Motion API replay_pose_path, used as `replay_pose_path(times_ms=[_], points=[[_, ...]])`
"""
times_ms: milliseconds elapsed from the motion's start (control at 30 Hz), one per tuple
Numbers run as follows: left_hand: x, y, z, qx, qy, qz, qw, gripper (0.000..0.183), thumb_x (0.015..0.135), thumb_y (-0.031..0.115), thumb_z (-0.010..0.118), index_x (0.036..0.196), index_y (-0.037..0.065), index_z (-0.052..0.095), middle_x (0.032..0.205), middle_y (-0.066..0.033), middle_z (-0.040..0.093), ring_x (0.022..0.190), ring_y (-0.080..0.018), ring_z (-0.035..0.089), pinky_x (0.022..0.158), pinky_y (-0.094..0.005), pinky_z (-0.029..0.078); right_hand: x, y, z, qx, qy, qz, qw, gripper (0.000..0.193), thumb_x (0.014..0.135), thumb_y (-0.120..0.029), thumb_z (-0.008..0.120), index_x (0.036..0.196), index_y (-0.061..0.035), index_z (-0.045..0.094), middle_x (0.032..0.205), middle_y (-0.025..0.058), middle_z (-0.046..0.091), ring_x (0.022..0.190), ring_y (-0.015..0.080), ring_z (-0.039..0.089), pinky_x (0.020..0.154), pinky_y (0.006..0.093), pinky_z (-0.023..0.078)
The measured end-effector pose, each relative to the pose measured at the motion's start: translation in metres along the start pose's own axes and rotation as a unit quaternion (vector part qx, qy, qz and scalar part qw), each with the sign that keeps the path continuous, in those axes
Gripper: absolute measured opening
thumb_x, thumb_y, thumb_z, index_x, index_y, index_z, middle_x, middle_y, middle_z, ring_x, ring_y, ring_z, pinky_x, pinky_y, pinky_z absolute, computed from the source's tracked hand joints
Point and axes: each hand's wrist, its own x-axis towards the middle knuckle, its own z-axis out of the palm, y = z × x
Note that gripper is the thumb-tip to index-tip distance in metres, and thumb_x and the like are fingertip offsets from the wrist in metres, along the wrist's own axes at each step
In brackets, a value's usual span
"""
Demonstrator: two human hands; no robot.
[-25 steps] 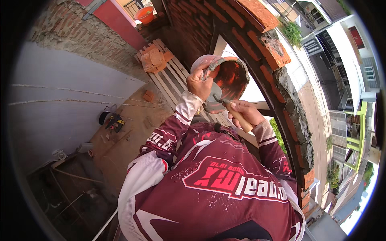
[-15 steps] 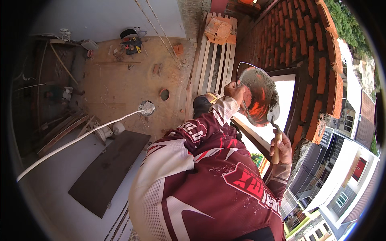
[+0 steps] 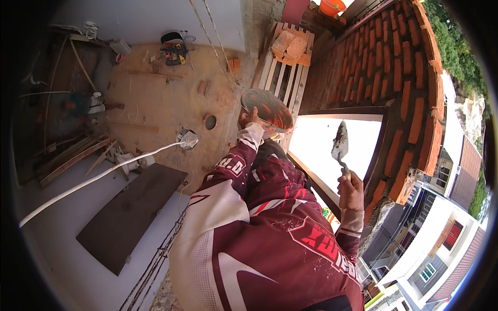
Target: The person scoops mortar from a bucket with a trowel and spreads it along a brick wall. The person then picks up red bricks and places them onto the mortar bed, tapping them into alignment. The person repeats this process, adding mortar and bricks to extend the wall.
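Observation:
My left hand (image 3: 250, 118) is closed on the near edge of a mortar bucket (image 3: 275, 111), which is orange inside and smeared with grey mortar. The bucket hangs tilted beside the wooden slats, left of the bright opening. My right hand (image 3: 351, 191) grips the handle of a pointed trowel (image 3: 340, 142). Its blade, coated with grey mortar, points away from me across the white opening, apart from the bucket. The brick wall (image 3: 378, 67), with grey mortar joints, rises right of the trowel.
Broken bricks (image 3: 290, 46) lie on a slatted wooden platform (image 3: 298, 85). Another orange bucket (image 3: 332, 7) stands at the far end. Far below on the left are a floor (image 3: 171, 103), a dark panel (image 3: 132, 217) and a dim person (image 3: 78, 106). Ropes (image 3: 212, 39) hang ahead.
My left hand has swung the bucket left, away from the opening and the wall. The trowel has come out of the bucket, its blade now raised and apart in my right hand.

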Motion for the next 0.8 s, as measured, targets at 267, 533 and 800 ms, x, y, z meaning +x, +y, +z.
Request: replay_pose_path(times_ms=[267,533,800], points=[[0.2,0.029,-0.032,0.077,0.181,-0.014,0.98,0.051,0.096,0.047,0.062,0.12,0.002,0.064,0.112,-0.0202,0.073,0.095,-0.035,0.071,0.078,-0.0413,0.058,0.011,-0.004,0.015,-0.041,0.015,0.044,0.998,0.022,0.091,-0.015,0.061,0.106,0.0009,0.067,0.072,-0.0013,0.057,0.061,0.0073,0.052,0.055,0.0235,0.041],[0.24,0.244,-0.08,-0.245,0.256,0.077,0.932,0.078,0.082,0.056,0.076,0.113,-0.015,0.065,0.119,-0.0323,0.066,0.103,-0.0417,0.069,0.085,-0.0479,0.056,0.032,-0.02,0.026,-0.051,0.01,0.061,0.997,0.025,0.093,-0.017,0.062,0.109,0.0007,0.066,0.076,-0.0014,0.058,0.062,0.0068,0.052,0.056,0.0233,0.042],[0.22,0.132,0.053,0.086,-0.057,0.202,0.974,0.065,0.078,0.046,0.08,0.121,-0.002,0.069,0.123,-0.0205,0.07,0.115,-0.0354,0.066,0.1,-0.0417,0.051,0.036,-0.02,0.037,-0.004,0.04,0.048,0.998,0.024,0.092,-0.013,0.062,0.11,0.0031,0.066,0.077,-0.0014,0.057,0.062,0.0061,0.05,0.055,0.0233,0.04]])
